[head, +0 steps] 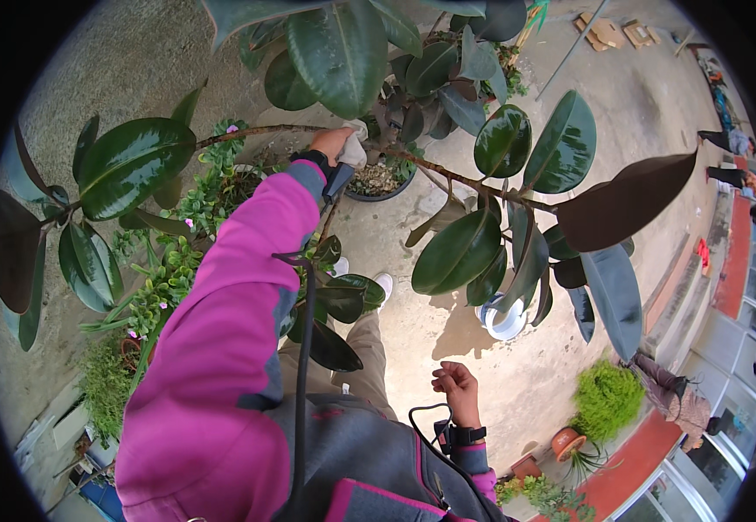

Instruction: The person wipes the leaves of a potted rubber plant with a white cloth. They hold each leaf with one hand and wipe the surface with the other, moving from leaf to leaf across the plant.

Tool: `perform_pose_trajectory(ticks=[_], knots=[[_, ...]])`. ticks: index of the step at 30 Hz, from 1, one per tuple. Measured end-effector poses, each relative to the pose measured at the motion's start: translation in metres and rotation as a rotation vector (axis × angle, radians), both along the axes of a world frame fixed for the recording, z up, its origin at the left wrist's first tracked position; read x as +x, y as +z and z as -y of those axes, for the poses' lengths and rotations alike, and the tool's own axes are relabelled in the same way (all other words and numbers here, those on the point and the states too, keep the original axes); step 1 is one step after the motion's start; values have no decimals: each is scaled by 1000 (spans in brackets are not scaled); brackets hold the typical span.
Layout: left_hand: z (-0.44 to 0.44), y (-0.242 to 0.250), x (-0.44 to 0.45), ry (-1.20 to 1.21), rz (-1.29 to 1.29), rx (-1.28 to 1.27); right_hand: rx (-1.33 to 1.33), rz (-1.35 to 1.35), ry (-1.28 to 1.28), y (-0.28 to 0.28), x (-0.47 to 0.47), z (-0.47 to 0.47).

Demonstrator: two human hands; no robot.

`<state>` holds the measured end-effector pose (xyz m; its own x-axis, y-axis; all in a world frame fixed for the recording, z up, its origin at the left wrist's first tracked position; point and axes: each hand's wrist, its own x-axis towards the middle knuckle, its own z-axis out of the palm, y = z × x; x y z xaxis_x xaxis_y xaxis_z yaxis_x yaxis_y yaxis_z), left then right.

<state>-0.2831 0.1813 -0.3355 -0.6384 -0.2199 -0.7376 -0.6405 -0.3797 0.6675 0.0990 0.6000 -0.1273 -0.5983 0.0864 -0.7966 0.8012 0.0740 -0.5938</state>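
Note:
My left hand (332, 143) reaches forward, closed around a crumpled whitish cloth (352, 149), against the brown stem (267, 130) of a rubber plant. Large glossy leaves (140, 166) spread to the left, ahead and to the right. Just beyond the wrist sits a dark round pot (381, 194) with soil. My right hand (457, 386) is held low near my body, fingers loosely curled and holding nothing. Part of the stem lies behind the cloth and my left hand.
A white bucket (507, 323) stands on the concrete floor under the right leaves. Flowering plants (202, 209) line the left side. A terracotta pot (567, 444) and a bushy green plant (607, 395) are at the lower right. Other people (688, 408) are along the right edge.

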Motion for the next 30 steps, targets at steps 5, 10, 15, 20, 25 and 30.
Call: perform_pose_trajectory(ticks=[5, 10, 15, 20, 25, 30], knots=[[9, -10, 7, 11, -74, -116, 8, -8, 74, 2, -21, 10], [41, -6, 50, 16, -74, 390, 22, -17, 83, 3, -28, 5], [67, -39, 77, 146, 62, 275, 43, -5, 67, -2, -29, 1], [25, -73, 57, -347, -14, 72, 42, 39, 73, -7, -35, 6], [-43, -88, 33, -187, 11, -438, 22, 66, 59, -8, -33, 6], [-41, -102, 28, -362, 46, -634, 77, 87, 94, -10, -31, 4]])
